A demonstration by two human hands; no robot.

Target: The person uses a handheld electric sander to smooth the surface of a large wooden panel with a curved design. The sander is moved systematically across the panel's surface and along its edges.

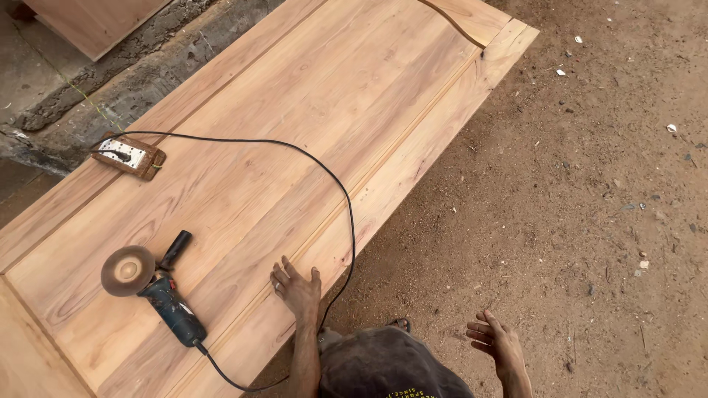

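Grinder (pixel 158 291) lies on door panel (pixel 310 125), left of left hand (pixel 297 289).

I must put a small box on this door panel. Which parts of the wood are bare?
Bare: the far half of the door panel, beyond the black cord, and the patch inside its loop, between the socket block and the left hand. Crowded: the near corner around the angle grinder.

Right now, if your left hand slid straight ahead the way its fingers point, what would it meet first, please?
The left hand lies flat on the wooden door panel, fingers aimed up and slightly left. Going straight on, it would cross bare wood and probably meet the black power cord first; the angle grinder sits off to its side.
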